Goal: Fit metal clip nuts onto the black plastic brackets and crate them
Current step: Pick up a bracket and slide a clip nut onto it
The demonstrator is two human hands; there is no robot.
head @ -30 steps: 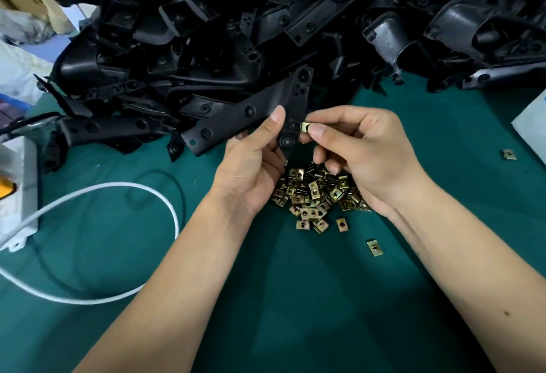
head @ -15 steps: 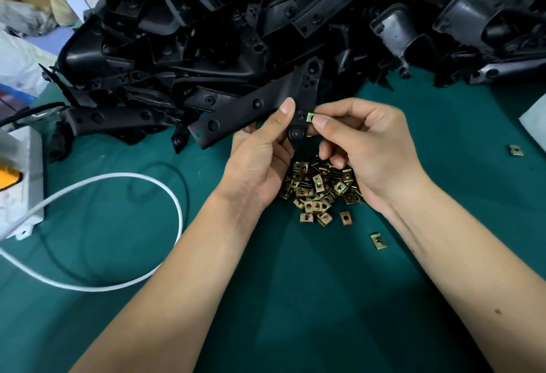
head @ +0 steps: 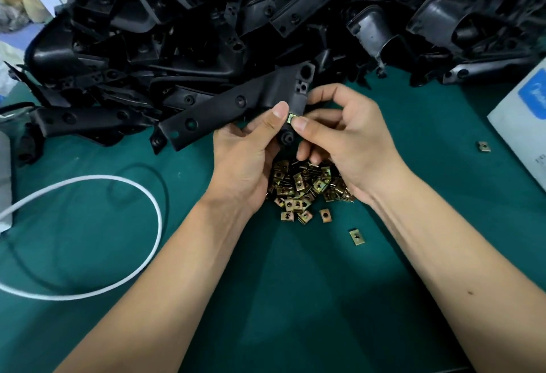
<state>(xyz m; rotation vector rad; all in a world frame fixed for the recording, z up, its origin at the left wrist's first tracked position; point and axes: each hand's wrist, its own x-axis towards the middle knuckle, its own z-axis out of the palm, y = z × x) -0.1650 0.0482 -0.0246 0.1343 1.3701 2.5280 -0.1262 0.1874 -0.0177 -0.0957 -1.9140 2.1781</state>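
Mid-fit at frame centre: left hand gripping black bracket, right hand pinching clip nut at its edge; next, probably push fully home.

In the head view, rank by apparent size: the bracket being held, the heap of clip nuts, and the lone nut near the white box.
1. Held bracket
2. Heap of clip nuts
3. Lone nut, clearly smallest

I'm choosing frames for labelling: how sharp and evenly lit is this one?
Head view: the hands and the clip nut are sharp; the bracket pile is dark, with detail lost in shadow; edges bow from the wide-angle lens; the corners look soft; the arms cast soft shadows on the green mat.
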